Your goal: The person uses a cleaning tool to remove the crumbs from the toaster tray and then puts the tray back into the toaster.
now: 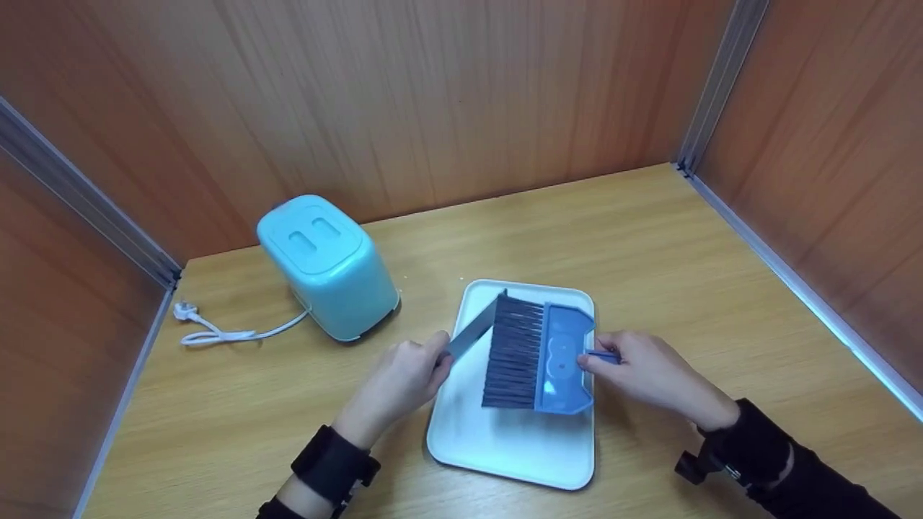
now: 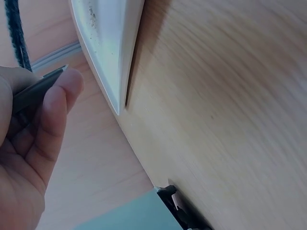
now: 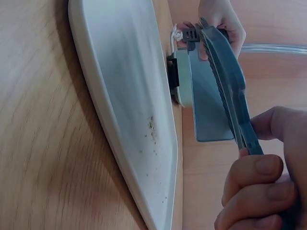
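Left hand [image 1: 404, 378] gripped the grey tray [image 1: 472, 333], right hand [image 1: 649, 371] pinched the brush [image 1: 537, 357]; crumbs [image 3: 152, 130] already on the white tray [image 1: 505, 447], sweeping looked half done.

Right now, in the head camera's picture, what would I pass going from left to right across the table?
White plug and cord → light blue toaster → left hand → white tray with the blue brush over it → right hand.

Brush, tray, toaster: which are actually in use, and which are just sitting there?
In use:
blue brush, held by the right hand
grey dustpan, held by the left hand
white tray

Lying about:
toaster
its cord
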The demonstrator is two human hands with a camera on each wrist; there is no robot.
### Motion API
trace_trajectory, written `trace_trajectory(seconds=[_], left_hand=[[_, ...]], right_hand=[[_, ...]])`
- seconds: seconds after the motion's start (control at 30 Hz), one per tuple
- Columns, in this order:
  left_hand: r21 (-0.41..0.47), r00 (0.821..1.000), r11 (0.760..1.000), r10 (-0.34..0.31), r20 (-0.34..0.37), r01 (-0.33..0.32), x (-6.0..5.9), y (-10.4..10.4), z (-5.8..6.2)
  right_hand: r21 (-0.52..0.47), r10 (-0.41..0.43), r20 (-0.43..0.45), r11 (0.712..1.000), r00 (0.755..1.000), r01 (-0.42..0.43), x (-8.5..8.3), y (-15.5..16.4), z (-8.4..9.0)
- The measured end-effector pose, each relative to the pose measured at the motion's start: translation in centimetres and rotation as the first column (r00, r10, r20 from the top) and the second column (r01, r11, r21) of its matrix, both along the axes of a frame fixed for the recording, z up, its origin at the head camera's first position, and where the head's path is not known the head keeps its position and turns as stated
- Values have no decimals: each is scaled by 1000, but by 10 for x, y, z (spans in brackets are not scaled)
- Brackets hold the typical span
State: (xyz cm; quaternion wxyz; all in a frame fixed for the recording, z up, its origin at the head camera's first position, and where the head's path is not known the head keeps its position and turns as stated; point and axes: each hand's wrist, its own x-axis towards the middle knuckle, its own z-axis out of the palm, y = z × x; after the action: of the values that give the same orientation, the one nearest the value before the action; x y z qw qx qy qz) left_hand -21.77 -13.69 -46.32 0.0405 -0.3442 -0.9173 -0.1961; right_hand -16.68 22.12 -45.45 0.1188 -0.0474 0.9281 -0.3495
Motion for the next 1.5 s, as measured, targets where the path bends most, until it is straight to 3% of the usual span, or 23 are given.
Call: trace_trajectory(seconds=[0.1, 0.33, 0.47, 0.8, 1.1, 1.33, 1.5], left_hand=[[7, 1000, 1000, -4, 15, 4, 1, 0, 0], [20, 995, 999, -26, -93, 28, 2, 0, -1], [22, 994, 999, -33, -107, 36, 2, 1, -1], [6, 997, 999, -47, -57, 47, 4, 2, 2], [-72, 990, 997, -42, -135, 32, 4, 3, 2], [-111, 954, 994, -25, -298, -8, 4, 3, -4], [-113, 959, 994, -39, -281, 8, 4, 3, -2]], right_hand=[[7, -17, -8, 1000, 1000, 17, -2, 3, -3], [45, -7, -98, 999, 995, 11, -5, 7, -9], [33, -12, -85, 999, 996, 15, -7, 8, -10], [22, 7, 30, 1000, 1000, -8, -9, 11, -17], [0, 8, 104, 1000, 995, -8, -6, 10, -15], [-39, 61, 31, 997, 998, -60, -3, 7, -16], [-59, 56, 64, 997, 996, -52, -5, 6, -17]])
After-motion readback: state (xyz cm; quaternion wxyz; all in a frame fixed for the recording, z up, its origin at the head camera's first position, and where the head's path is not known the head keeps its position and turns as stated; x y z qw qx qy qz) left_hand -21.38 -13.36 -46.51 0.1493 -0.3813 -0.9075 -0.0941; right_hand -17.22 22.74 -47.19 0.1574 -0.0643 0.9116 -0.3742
